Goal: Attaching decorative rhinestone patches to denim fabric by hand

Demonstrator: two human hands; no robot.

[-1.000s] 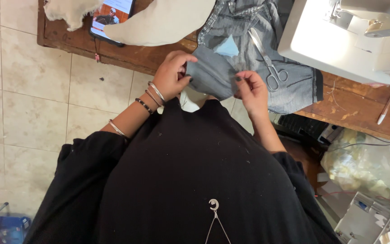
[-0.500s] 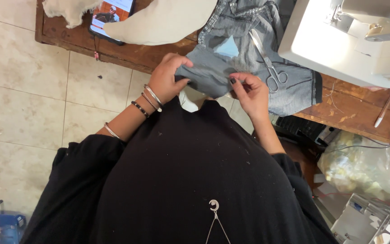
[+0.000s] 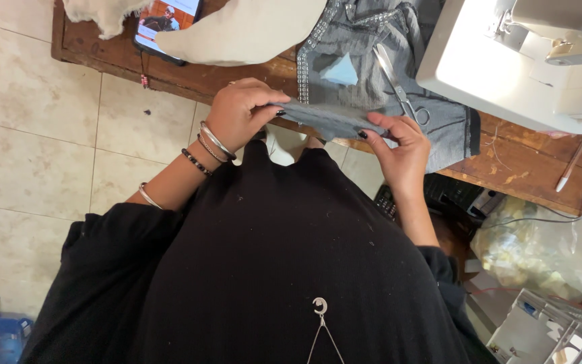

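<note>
The left hand and the right hand each pinch one end of a folded strip of grey fabric, held flat between them above the edge of the wooden table. Just beyond the strip, scissors lie on a grey garment, beside a white sewing machine.

The grey cloth, bunched between the hands before, is now pulled out flatter and longer. The left hand and right hand have drawn apart, each pinching one end.
</note>
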